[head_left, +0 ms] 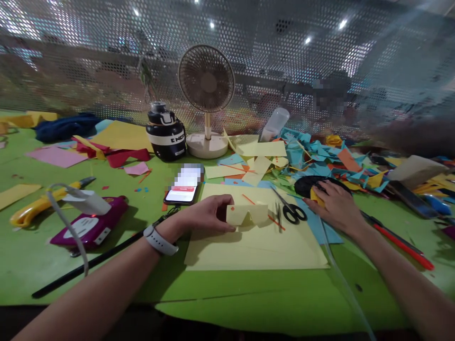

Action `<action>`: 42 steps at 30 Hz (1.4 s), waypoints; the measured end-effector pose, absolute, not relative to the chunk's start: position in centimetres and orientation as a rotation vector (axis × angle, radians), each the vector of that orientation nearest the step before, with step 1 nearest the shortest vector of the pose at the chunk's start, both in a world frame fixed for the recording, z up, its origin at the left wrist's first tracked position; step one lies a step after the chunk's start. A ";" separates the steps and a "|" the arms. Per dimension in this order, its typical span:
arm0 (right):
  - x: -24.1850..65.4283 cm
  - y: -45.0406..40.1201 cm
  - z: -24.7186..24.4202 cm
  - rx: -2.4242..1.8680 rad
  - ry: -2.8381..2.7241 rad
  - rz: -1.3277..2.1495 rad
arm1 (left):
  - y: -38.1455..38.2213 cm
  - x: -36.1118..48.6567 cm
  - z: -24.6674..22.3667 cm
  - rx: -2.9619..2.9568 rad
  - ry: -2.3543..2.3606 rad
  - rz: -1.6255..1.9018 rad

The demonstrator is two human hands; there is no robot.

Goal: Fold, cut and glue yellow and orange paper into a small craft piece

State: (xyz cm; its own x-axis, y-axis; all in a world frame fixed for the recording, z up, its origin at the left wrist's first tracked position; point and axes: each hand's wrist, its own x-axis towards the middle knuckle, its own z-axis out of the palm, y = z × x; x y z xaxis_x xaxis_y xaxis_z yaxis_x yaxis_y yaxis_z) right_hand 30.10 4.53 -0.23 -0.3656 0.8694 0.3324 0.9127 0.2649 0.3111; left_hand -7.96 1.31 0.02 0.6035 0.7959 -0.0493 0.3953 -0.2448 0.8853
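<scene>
My left hand [213, 214] pinches the left end of a small cut yellow paper piece [256, 214], which has a notch in its lower edge and a red dot near its left end. It is held over pale yellow sheets [256, 253]. Black-handled scissors [292, 212] lie on the right part of these sheets, beside thin orange strips. My right hand [329, 203] reaches over a black round object [302, 186], its fingers around a small yellow item [317, 196] partly hidden by them.
Behind are a phone [185, 184], a black bottle [166, 135], a fan [207, 85] and heaped paper scraps [313, 156]. A yellow cutter [46, 203] and purple device [103, 227] lie left; a red-and-black tool [403, 246] lies right. A cable crosses near my right arm.
</scene>
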 end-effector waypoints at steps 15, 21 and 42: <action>31.7 6.1 -1.5 -1.631 -2.070 -0.284 | 1.6 -8.0 -0.4 1.857 0.926 0.543; 31.1 6.3 -1.0 -1.642 -2.078 -0.230 | 1.7 -8.0 -0.6 1.860 0.907 0.545; 15.3 8.5 0.8 -1.239 -2.713 -0.121 | 1.4 -7.8 0.0 1.898 0.936 0.515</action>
